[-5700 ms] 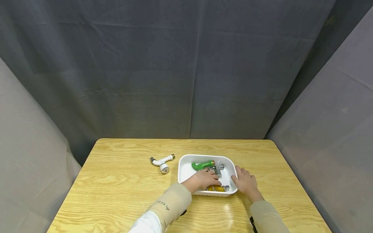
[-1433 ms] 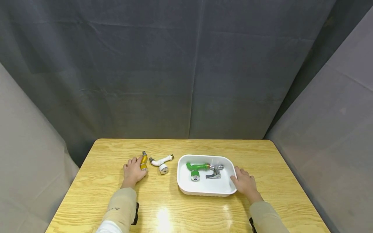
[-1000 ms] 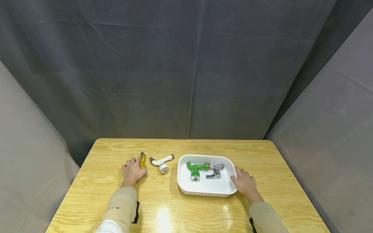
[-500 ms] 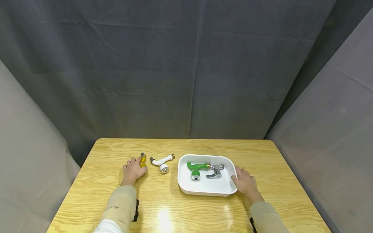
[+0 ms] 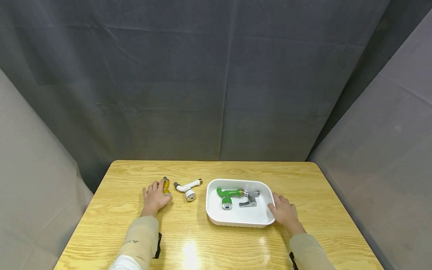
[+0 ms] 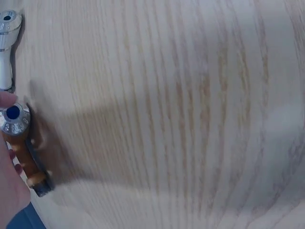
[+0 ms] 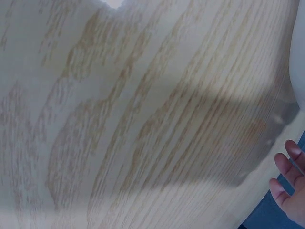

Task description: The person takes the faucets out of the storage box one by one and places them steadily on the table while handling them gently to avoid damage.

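Note:
On the left of the table in the head view, my left hand (image 5: 155, 197) holds a yellow tap (image 5: 167, 186) lying on the wood. In the left wrist view my thumb is at the silver end of this yellow tap (image 6: 23, 152), with fingertips showing along its other side. Just right of it lies a white tap (image 5: 187, 188) with a round silver-faced end. My right hand (image 5: 284, 212) rests at the right rim of a white tray (image 5: 212, 215), thumb by the rim and fingers extended outside. Inside the tray are a green tap (image 5: 229, 193) and a chrome tap (image 5: 250, 198).
The wooden table (image 5: 111, 225) has its far edge against a dark grey curtain (image 5: 168, 93). Pale cloth panels (image 5: 388, 150) stand at both sides. Bare wood lies in front of the tray.
Several seconds ago my left hand was in the tray at the yellow tap; hand and tap are now left of the white tap. Over the last second little has moved. My right hand stays put.

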{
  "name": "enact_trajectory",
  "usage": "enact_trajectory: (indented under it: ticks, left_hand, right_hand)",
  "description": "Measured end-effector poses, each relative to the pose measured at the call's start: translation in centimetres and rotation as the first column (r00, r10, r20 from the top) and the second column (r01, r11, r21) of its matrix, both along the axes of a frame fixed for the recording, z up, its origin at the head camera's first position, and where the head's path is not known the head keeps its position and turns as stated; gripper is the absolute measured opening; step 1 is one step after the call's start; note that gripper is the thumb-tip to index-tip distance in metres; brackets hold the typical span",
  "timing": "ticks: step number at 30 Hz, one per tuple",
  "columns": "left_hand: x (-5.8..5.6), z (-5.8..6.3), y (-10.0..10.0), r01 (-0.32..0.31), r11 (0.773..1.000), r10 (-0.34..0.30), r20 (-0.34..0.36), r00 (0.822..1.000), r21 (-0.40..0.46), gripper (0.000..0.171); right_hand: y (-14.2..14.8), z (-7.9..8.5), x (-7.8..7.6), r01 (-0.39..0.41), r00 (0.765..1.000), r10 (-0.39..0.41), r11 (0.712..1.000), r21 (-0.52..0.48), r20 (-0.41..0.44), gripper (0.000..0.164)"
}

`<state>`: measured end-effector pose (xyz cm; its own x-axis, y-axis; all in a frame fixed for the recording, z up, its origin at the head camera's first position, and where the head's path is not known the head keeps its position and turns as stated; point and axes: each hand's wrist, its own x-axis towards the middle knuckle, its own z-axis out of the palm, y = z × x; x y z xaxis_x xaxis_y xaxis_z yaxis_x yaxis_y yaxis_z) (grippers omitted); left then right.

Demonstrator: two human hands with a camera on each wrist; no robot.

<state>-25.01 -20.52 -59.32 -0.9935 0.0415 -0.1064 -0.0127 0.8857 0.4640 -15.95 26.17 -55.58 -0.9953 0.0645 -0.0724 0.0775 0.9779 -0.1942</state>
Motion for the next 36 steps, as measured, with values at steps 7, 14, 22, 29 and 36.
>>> enact_trajectory:
  ticks: [7,14,22,29,36]
  left_hand:
    - [-0.8,0.5,1.8,0.075,0.997,-0.071,-0.188,0.98,0.017,0.073]
    - [-1.4,1.6,5.1,0.163,0.986,-0.164,-0.272,0.948,-0.027,0.07]
    - [-1.1,3.4,9.4,0.278,0.955,-0.295,-0.342,0.892,-0.1,0.07]
    - [-0.8,4.3,12.6,0.361,0.911,-0.412,-0.366,0.835,-0.201,0.069]
    - [-0.2,4.9,15.1,0.452,0.866,-0.5,-0.35,0.792,-0.215,0.068]
  right_hand:
    - [0.1,0.0,0.0,0.002,1.0,-0.002,1.0,-0.011,0.001,0.051]
    - [0.1,-0.2,-0.1,0.006,1.0,-0.006,1.0,0.001,-0.005,0.049]
    - [0.2,-0.6,-0.3,0.011,1.0,-0.011,1.0,0.0,0.004,0.048]
    - [0.3,-0.8,-0.4,0.014,1.0,-0.014,1.0,-0.004,0.003,0.05]
    - [0.3,-0.7,-0.3,0.013,1.0,-0.013,1.0,-0.009,0.002,0.05]
